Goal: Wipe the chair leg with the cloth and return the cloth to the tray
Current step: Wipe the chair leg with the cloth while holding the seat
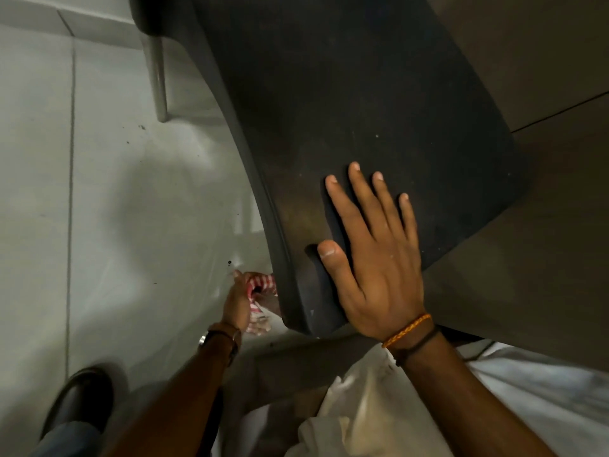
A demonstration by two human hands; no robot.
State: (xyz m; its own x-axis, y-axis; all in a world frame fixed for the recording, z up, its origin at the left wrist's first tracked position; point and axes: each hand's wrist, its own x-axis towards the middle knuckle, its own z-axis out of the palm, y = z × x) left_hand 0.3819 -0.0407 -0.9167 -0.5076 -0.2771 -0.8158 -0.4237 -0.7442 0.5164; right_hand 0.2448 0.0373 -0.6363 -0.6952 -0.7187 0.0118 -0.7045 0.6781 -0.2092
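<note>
I look down on a dark plastic chair seat. My right hand lies flat on the seat's near corner, fingers spread, holding nothing. Below the seat's front edge my left hand is shut on a red-and-white checked cloth, which is pressed under the seat where a near chair leg is hidden by the seat. Another chair leg, metallic and slender, stands at the upper left. No tray is in view.
Pale floor tiles with a few dark specks cover the left. A black shoe is at the bottom left. White fabric lies at the bottom right, and a brown surface sits on the right.
</note>
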